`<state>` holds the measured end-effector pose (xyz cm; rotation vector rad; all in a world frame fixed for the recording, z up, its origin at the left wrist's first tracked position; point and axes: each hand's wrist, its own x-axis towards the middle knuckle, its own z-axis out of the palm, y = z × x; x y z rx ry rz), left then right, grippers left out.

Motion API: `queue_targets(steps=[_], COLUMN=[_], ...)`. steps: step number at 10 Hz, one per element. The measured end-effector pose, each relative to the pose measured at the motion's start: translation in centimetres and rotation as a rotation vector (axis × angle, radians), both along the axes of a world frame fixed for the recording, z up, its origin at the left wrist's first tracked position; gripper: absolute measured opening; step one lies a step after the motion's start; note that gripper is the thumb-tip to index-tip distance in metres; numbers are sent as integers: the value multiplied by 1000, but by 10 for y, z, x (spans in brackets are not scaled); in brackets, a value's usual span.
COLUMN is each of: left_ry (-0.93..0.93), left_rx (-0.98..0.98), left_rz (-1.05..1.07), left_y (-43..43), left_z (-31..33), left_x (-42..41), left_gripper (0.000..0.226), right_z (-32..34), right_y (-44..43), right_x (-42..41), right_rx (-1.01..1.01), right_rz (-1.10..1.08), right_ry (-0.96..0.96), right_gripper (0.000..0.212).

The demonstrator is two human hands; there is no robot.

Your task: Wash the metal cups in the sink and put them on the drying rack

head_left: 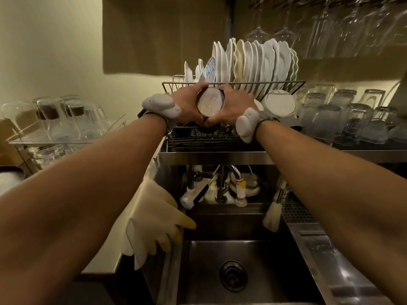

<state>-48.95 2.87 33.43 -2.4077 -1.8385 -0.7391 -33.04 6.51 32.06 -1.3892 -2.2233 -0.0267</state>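
Both arms reach up over the sink to the drying rack (293,83) on the shelf. My left hand (187,104) and my right hand (233,106) together clasp one metal cup (210,102), tilted so its round base faces me, just in front of the rack's wire rim. Each wrist carries a grey band. A second pale round cup or bowl base (279,103) leans in the rack to the right. The steel sink (242,256) below holds no cup that I can see; its drain (233,276) is bare.
White plates (253,60) stand upright in the rack. Upturned glasses (343,115) crowd the shelf at right, more sit in a clear tray (55,119) at left. Stemware (330,23) hangs above. A pale rubber glove (154,219) drapes over the sink's left edge; faucets (222,186) stand behind.
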Motion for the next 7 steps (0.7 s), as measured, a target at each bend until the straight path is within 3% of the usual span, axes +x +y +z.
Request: queue_targets(steps=[2,4,7], left_ry=[12,-18,-2], left_rx=[-39,-114,-23], left_rz=[35,41,75], left_y=[14,20,-5], left_z=[-13,-17,-12], left_x=[-6,-8,5], left_gripper=[107,106,105], right_z=[-13,-10,-3], right_y=[14,9,-15], right_x=[-3,-1,8], right_rx=[-73,-95,-37], right_rz=[-62,-42,-23], right_ry=[-64,-109,-41], right_gripper=[123,101,99])
